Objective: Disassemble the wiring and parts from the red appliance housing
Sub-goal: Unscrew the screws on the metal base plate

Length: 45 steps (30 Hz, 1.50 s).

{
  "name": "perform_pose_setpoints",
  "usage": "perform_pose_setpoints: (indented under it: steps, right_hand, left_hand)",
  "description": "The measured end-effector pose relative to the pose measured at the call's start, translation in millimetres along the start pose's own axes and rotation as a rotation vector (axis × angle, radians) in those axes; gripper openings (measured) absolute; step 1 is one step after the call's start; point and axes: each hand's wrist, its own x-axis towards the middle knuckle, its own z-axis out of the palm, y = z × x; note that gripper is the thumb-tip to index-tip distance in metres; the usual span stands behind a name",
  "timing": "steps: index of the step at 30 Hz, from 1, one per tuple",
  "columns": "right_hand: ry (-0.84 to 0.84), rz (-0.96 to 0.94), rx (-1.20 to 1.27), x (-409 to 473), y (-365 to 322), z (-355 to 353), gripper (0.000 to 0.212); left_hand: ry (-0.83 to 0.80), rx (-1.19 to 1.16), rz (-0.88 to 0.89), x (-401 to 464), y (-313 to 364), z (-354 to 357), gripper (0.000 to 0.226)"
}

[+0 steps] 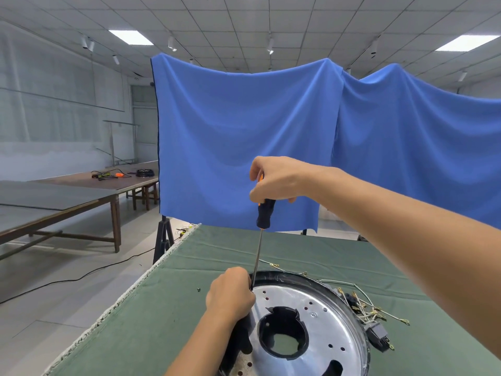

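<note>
Head view shows the right hand (273, 180) clamped on a screwdriver (264, 215) handle, shaft near-upright, tip meeting the housing (311, 302) rim directly below. Just beside that tip, the left hand (230, 294) grips the rim, nearer the fastener; loose wiring (371, 313) lies right of the housing on the surface (162, 308).

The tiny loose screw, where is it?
In the head view, the tiny dark screw lies on the green table cloth, just left of the left hand.

Two bare forearms, left hand (230, 294), right hand (276, 180), no sleeves, no gloves
</note>
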Motion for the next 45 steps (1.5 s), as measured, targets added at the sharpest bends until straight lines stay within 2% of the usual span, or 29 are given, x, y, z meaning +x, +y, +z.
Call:
perform_pose_setpoints:
  steps: [3,4,6,8,12,15,18,20,22,25,28,31,34,38,42,44,45]
  right_hand:
    - [0.102,0.038,-0.106,-0.7,-0.7,3.8,0.041]
    - [0.125,0.040,-0.114,0.6,-0.6,4.1,0.037]
    - [0.079,0.025,-0.022,1.2,-0.7,3.6,0.025]
    - [0.003,0.011,0.074,-0.5,-1.9,1.9,0.035]
    - [0.080,0.045,-0.004,-2.1,-5.0,7.2,0.033]
    - [0.038,0.055,0.062,-0.4,-7.9,4.6,0.015]
    - [-0.038,0.041,0.170,-1.2,-9.9,-1.4,0.029]
    - [-0.029,0.032,0.145,-2.0,-11.7,1.6,0.024]
    - [0.003,0.058,0.096,-1.0,-12.2,4.3,0.032]
    - [-0.013,0.078,0.115,-0.6,-12.3,0.7,0.010]
    - [-0.106,0.064,0.112,-4.3,-13.4,-7.5,0.027]
    - [-0.086,0.064,0.088,-5.7,-12.4,-4.3,0.017]
    - [-0.031,0.093,0.054,-4.0,-12.1,0.3,0.037]
    - [-0.051,0.116,0.051,-0.2,-16.1,-1.5,0.009]
    - [-0.072,0.153,0.073,-3.5,-17.7,-4.2,0.025]
    - [0.027,0.170,0.052,-4.3,-13.5,2.2,0.032]
    - [0.075,0.164,0.030,-4.0,-12.5,5.3,0.027]
  left_hand:
    - [-0.003,-0.007,-0.001,0.4,0.0,-0.4,0.031]
    - [-0.005,-0.009,-0.002,0.3,0.7,-1.1,0.030]
    - [-0.009,-0.012,-0.001,-0.1,1.6,-1.5,0.029]
    - [-0.009,-0.007,0.004,-0.1,1.4,-0.9,0.026]
    - [-0.005,-0.007,0.003,-1.2,0.5,-1.0,0.025]
    - [-0.010,-0.002,0.008,-1.8,1.3,-2.3,0.026]
    - [-0.016,0.002,0.015,-1.2,1.8,-2.3,0.022]
    - [-0.018,0.005,0.012,-1.3,1.8,-1.7,0.022]
    - [-0.022,0.004,0.010,-1.7,1.2,-1.7,0.022]
    - [-0.023,0.012,0.013,-2.3,1.5,-2.7,0.022]
    - [-0.024,0.022,0.021,-2.0,2.4,-3.1,0.019]
    - [-0.021,0.020,0.021,-1.8,2.3,-2.6,0.019]
    - [-0.018,0.021,0.022,-2.7,2.5,-3.4,0.019]
    - [-0.014,0.020,0.021,-1.8,2.2,-2.3,0.020]
    - [-0.013,0.021,0.027,-2.7,1.8,-2.8,0.019]
    - [-0.015,0.015,0.028,-2.1,1.7,-2.7,0.018]
    - [-0.016,0.019,0.030,-2.4,1.8,-3.1,0.018]
